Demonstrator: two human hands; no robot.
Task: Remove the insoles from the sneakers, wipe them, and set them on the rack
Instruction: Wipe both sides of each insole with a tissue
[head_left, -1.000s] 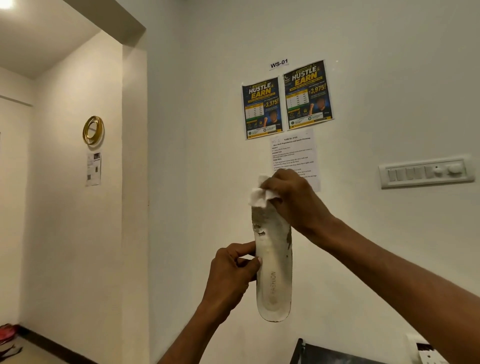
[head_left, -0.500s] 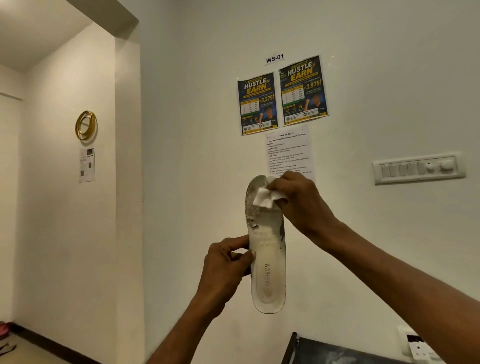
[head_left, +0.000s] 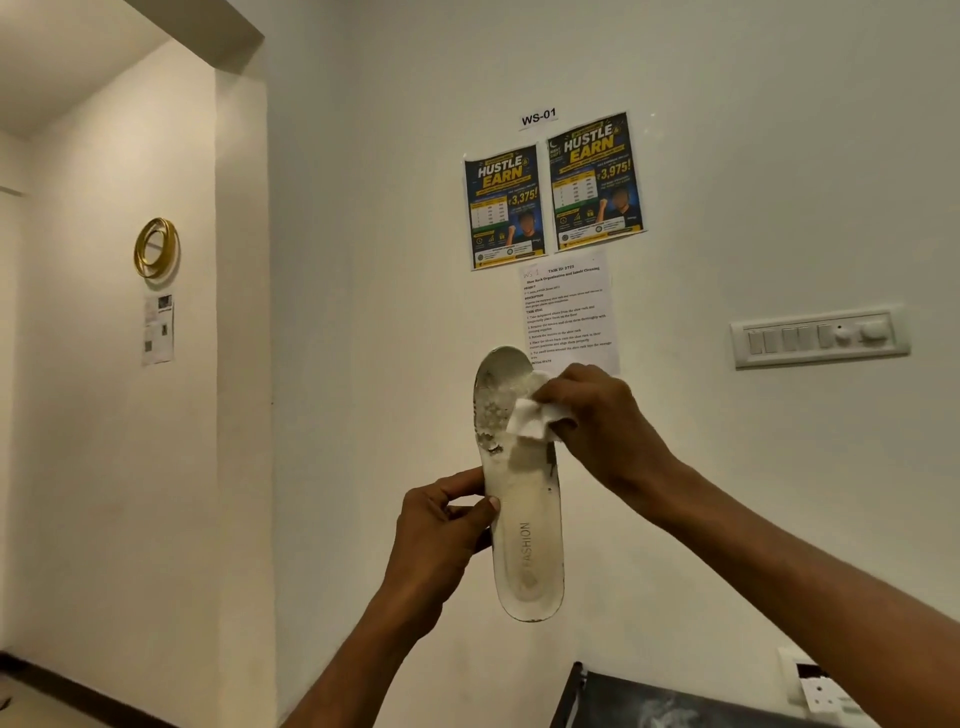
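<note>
Wiping underway: left hand (head_left: 441, 525) pinches a grimy insole (head_left: 524, 499) upright, right hand (head_left: 597, 415) pressing a folded wipe (head_left: 532, 421) to its forefoot, racking apparently still ahead.

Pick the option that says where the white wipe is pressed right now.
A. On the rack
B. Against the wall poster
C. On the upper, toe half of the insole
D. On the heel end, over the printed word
C: the right hand presses the white wipe on the upper half of the insole, well above the printed word, while the left hand pinches its edge.
</note>
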